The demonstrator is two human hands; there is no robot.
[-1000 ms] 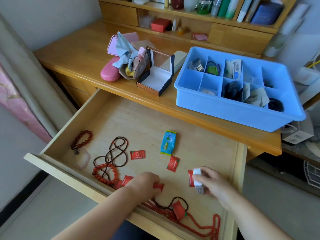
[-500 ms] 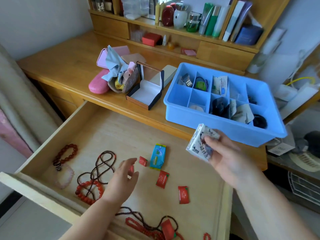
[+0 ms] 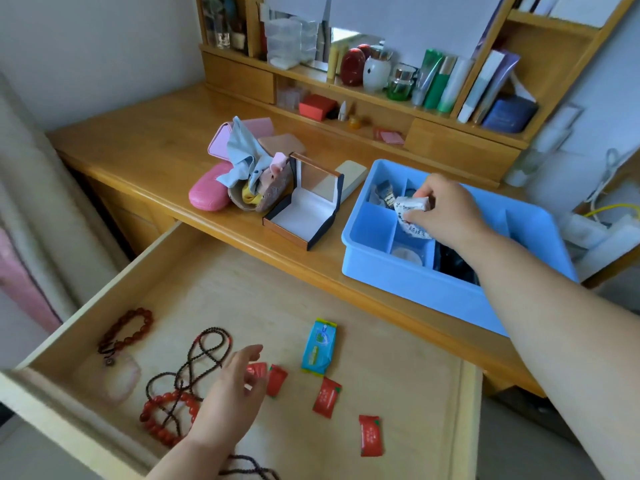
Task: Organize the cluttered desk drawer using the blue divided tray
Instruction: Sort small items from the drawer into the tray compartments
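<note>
The blue divided tray [image 3: 408, 282] sits on the desk at the right, with small items in several compartments. My right hand [image 3: 441, 211] reaches over its middle compartments and grips a white printed tissue pack [image 3: 410, 211]. The wooden drawer [image 3: 225, 282] stands pulled out below. In it lie red candy packets [image 3: 326, 397], a blue wipe packet [image 3: 319, 346], a dark bead necklace [image 3: 202, 355] and red bead bracelets [image 3: 162, 415]. My left hand [image 3: 232, 389] hovers in the drawer and holds a red candy packet [image 3: 256, 370], its forefinger stretched out.
An open jewellery box [image 3: 304, 211], a pink glasses case [image 3: 207, 192] and a heap of pouches and cloth [image 3: 256, 168] lie on the desk left of the tray. Bottles and books fill the back shelf [image 3: 398, 98]. A brown bead bracelet [image 3: 126, 329] lies at the drawer's left.
My right hand carried the tissue pack up from the drawer and over the tray. My left hand moved forward in the drawer to the red packets. The view tilted upward.
</note>
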